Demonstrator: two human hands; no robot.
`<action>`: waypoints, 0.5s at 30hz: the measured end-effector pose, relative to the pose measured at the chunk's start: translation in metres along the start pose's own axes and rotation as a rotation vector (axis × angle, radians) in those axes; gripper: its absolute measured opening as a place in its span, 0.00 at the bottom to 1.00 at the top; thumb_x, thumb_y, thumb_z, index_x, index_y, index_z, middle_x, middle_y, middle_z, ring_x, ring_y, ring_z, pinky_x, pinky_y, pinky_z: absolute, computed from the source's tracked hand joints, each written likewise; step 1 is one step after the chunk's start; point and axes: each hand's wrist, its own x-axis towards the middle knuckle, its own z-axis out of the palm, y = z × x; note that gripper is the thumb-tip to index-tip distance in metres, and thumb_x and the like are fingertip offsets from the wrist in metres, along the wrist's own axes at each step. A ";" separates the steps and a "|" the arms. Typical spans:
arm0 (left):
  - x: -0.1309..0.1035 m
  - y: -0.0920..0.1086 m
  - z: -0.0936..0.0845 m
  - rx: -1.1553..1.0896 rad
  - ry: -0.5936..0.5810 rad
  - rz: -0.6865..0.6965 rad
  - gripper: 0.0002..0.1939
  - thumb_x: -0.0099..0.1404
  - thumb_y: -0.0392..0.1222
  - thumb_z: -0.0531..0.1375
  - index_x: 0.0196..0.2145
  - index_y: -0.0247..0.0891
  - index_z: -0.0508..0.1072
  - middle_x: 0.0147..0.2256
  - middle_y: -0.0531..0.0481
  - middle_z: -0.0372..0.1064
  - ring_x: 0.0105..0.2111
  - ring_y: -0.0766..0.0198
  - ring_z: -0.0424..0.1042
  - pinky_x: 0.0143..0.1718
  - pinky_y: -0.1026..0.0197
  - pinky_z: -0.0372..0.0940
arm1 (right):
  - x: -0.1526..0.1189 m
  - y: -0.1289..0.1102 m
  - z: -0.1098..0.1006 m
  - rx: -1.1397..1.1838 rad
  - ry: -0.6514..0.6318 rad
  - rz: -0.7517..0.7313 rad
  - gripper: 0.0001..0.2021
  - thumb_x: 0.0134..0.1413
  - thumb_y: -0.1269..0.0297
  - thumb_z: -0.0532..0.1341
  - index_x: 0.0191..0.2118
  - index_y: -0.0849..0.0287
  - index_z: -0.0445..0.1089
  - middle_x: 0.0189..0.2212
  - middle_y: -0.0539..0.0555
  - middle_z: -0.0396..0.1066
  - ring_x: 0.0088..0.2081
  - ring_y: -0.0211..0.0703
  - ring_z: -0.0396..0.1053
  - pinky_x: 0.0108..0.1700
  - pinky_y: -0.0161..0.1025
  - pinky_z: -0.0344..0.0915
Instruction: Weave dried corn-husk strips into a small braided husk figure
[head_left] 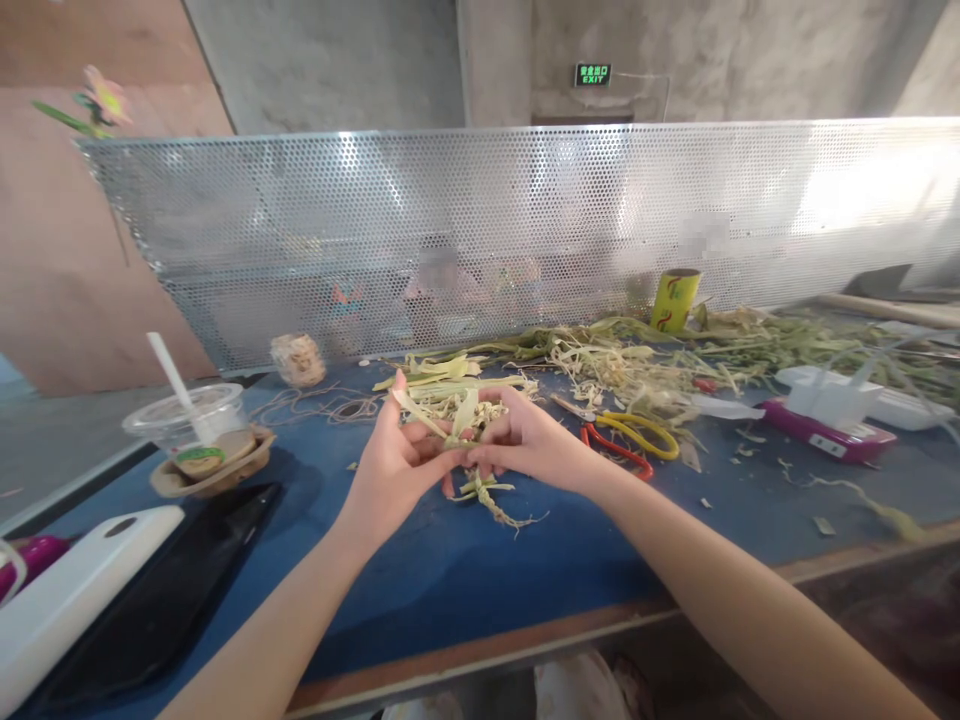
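A small bundle of pale green plant strips [463,418] is held between both hands above the middle of the blue table. My left hand [397,455] pinches it from the left, thumb toward the centre and index finger raised. From the right, my right hand [521,440] grips the same bundle with bent fingers, its thumb meeting the left thumb. Thin root-like ends [491,500] hang below the fingers. Just right of my right hand lie scissors [637,435] with one yellow and one red handle. The fingers partly hide the bundle's middle.
Dried plant strips [622,370] lie across the table's back, near a yellow-green can [676,300]. At left are a twine roll [298,360], a plastic cup [202,430] and a black tablet [165,600]. A purple-and-white device [832,430] sits right. A perforated metal screen [487,220] stands behind.
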 end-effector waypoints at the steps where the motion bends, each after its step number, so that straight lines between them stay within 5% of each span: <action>1: 0.000 0.000 0.000 -0.004 0.009 -0.001 0.62 0.49 0.34 0.67 0.63 0.43 0.22 0.30 0.51 0.72 0.25 0.62 0.72 0.15 0.67 0.65 | 0.000 -0.001 -0.001 -0.019 -0.003 -0.011 0.21 0.49 0.71 0.60 0.48 0.58 0.51 0.20 0.43 0.68 0.22 0.32 0.67 0.26 0.30 0.62; 11: 0.001 0.008 -0.007 0.059 0.063 -0.042 0.63 0.51 0.32 0.66 0.61 0.39 0.16 0.28 0.51 0.75 0.22 0.62 0.73 0.18 0.65 0.69 | -0.003 -0.017 -0.013 -0.176 -0.038 0.026 0.18 0.54 0.71 0.56 0.51 0.61 0.57 0.19 0.44 0.69 0.21 0.32 0.65 0.26 0.31 0.63; 15: 0.003 0.006 -0.009 0.019 -0.038 -0.048 0.63 0.53 0.31 0.65 0.60 0.46 0.13 0.42 0.40 0.74 0.30 0.59 0.76 0.22 0.64 0.71 | -0.003 -0.014 -0.017 -0.169 -0.135 0.099 0.18 0.55 0.68 0.56 0.52 0.62 0.57 0.22 0.48 0.70 0.24 0.34 0.68 0.28 0.32 0.64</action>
